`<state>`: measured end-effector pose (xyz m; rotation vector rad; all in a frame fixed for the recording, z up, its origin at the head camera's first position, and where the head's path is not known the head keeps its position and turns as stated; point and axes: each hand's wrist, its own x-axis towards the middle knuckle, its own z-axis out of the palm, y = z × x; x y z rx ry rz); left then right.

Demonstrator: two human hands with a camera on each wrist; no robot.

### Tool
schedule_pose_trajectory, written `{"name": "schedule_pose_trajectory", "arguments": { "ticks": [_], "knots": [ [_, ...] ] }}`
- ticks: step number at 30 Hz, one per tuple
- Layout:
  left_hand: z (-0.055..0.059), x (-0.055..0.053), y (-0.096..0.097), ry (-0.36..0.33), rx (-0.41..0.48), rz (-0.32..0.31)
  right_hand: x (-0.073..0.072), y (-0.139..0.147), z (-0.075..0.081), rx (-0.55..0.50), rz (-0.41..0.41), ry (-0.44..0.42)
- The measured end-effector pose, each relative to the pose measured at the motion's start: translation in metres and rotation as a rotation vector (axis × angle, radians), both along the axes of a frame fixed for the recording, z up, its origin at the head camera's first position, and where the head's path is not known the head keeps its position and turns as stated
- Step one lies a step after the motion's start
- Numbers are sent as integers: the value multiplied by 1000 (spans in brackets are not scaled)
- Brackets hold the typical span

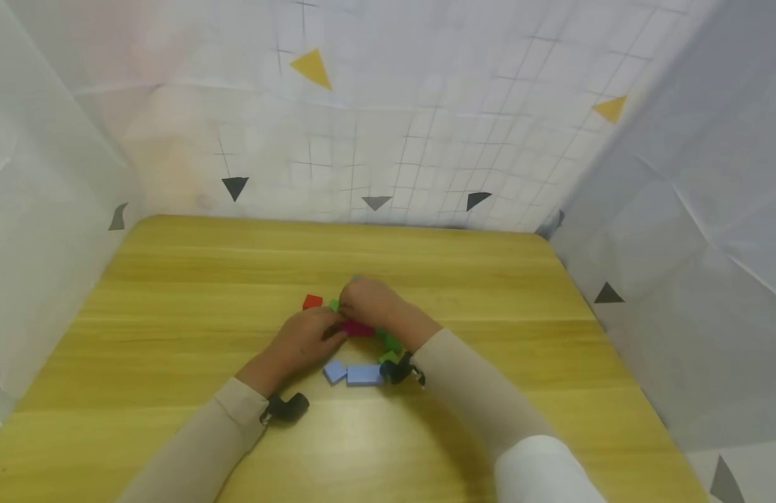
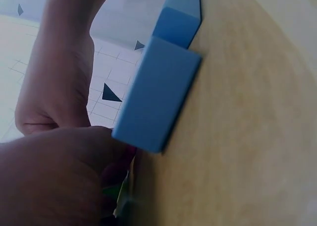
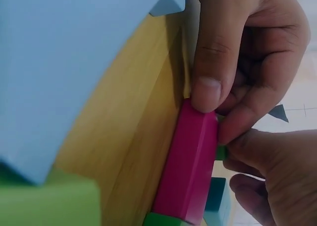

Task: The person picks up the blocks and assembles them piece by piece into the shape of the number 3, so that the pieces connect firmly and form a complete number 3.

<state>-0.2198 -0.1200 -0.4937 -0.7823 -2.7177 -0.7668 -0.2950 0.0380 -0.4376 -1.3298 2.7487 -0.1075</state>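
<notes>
A long magenta block point(image 3: 185, 166) lies on the table, its near end between the thumb and a finger of my left hand point(image 1: 307, 339). Beyond it, the curled fingers of my right hand point(image 1: 371, 302) pinch at a small green block point(image 3: 221, 152), mostly hidden by the fingers. In the right wrist view the two hands' fingertips meet or nearly meet there. A teal block point(image 3: 218, 201) stands behind the magenta one, and a green block point(image 3: 163, 219) adjoins its lower end in that view. My left hand's fingertips are out of sight in the left wrist view.
Two pale blue blocks point(image 1: 364, 375) lie end to end on the near side. More green blocks point(image 1: 390, 342) sit beneath my right forearm. A red block point(image 1: 312, 301) stands left of the hands on the wooden table point(image 1: 237, 265). Patterned cloth point(image 1: 388, 126) hangs behind.
</notes>
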Motion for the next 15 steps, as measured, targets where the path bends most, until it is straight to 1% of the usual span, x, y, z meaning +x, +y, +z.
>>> {"name": "schedule_pose_trajectory", "arguments": {
  "ticks": [6,11,13,15],
  "knots": [
    [-1,-1,0,4,17,1,-5,-2,-1,-13,-28,-28],
    [-2,-3,0,4,26,-21,-10,-7,-4,-25,-46,22],
    [-3,-3,1,9,25,-22,-10,-10,-5,-21,-44,52],
    [-3,-3,2,13,22,-18,-9,-12,-5,-19,-49,60]
  ]
}}
